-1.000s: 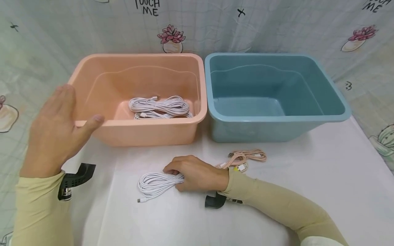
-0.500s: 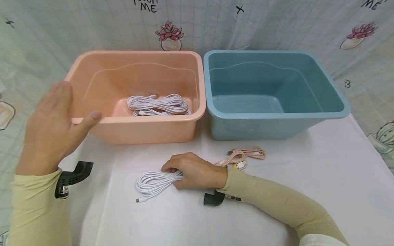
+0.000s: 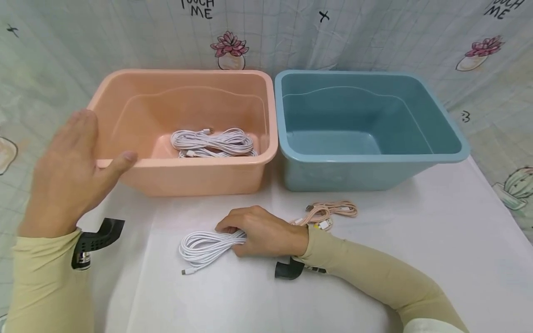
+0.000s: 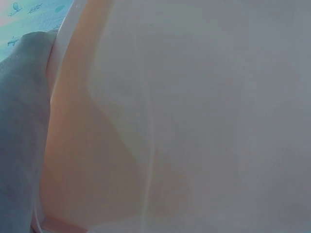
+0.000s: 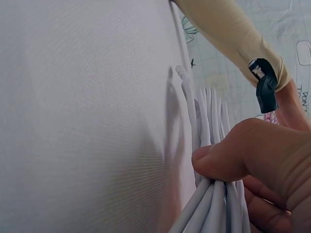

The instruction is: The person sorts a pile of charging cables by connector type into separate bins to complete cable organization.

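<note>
A coiled white cable (image 3: 204, 249) lies on the white-covered table, its plug end pointing to the front left. My right hand (image 3: 262, 233) pinches the coil near its right end; in the right wrist view the thumb (image 5: 221, 160) presses across the gathered strands. My left hand (image 3: 68, 171) rests against the left edge of the peach bin (image 3: 195, 178), fingers straight along the rim and thumb over the front corner. Inside that bin lie bundled white cables (image 3: 216, 142). From the left wrist, the hand (image 4: 22, 131) shows beside the bin's wall.
A teal bin (image 3: 370, 173) stands right beside the peach one, with nothing visible inside. Coiled pinkish cables (image 3: 329, 212) lie in front of it, partly hidden by the right wrist. A printed curtain (image 3: 354, 37) hangs behind both bins.
The head view has shifted slightly. Both hands keep the same hold and place, and the white cable stays on the table.
</note>
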Demonstrator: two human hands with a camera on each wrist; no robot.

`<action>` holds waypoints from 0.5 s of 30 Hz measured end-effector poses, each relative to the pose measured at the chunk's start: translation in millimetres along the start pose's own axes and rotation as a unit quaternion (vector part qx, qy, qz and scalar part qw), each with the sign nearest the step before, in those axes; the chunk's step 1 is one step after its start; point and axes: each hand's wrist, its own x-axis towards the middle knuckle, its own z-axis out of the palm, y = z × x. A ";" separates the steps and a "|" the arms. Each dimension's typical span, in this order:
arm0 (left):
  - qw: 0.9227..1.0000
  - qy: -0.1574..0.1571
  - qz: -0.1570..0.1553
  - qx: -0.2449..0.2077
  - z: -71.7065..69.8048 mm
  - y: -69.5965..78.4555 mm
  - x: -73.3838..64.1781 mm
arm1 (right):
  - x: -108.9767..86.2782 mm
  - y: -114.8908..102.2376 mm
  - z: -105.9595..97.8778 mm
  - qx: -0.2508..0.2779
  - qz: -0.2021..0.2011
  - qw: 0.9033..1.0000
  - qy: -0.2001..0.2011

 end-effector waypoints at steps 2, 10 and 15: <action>1.000 0.000 0.001 0.000 -1.5 -0.7 0.0 | 0.6 -1.9 -1.1 0.004 -0.002 1.000 0.001; 1.000 -0.008 -0.008 -0.007 -3.8 -0.7 1.9 | -0.8 -8.0 -8.3 0.009 -0.018 1.000 0.020; 1.000 -0.012 -0.005 -0.006 -3.9 -0.7 2.9 | -2.4 -11.0 -14.2 0.000 -0.032 0.998 0.048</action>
